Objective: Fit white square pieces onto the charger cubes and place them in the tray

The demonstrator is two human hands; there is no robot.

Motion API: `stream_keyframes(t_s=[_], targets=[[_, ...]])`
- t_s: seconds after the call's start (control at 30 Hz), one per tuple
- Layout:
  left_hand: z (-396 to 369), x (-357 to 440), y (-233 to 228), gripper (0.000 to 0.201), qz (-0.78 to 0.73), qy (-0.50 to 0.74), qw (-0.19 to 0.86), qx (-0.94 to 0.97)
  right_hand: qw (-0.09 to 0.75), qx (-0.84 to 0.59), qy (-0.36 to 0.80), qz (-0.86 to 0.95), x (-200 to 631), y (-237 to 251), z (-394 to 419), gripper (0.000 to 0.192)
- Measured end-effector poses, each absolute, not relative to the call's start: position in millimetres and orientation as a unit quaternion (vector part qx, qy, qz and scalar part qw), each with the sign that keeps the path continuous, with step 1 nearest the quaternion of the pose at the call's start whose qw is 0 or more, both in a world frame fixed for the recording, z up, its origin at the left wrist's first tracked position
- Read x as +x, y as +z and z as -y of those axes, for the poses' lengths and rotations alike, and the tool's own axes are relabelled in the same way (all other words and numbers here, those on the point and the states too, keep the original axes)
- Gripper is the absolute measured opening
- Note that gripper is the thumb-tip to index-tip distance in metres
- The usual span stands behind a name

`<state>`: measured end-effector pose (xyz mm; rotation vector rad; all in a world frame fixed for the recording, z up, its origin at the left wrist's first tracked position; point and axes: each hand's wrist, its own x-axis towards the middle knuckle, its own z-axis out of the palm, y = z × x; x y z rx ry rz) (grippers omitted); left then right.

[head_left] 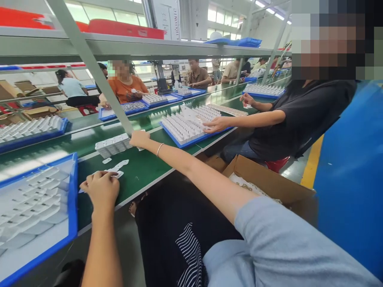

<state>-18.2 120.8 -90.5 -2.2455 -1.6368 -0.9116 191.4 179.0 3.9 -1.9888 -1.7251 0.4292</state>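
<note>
On the green belt (143, 171), the right hand (139, 139) rests curled on a stack of white plastic parts (113, 145) (grip unclear). The left hand (101, 188), fingers bent, presses a small white piece (117, 173) beside the blue tray (72, 207).

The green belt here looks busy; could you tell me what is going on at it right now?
The person's right hand reaches across the green belt to a stack of white plastic parts. The left hand rests on loose white pieces beside a blue tray of similar parts. A co-worker's hand touches another filled tray further along.
</note>
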Motion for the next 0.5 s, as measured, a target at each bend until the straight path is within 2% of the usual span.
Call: stream_keyframes(t_s=[0.3,0.5], targets=[[-103.8,-13.2,-89.7,0.031,0.564,-0.289,0.068,-0.771,0.215,-0.718,0.148,0.645,195.1,4.9,-168.8,0.035],[-100.2,-8.1,-90.8,0.032,0.572,-0.314,0.017,-0.758,0.275,-0.709,0.124,0.638,210.2,6.1,-175.5,0.034]])
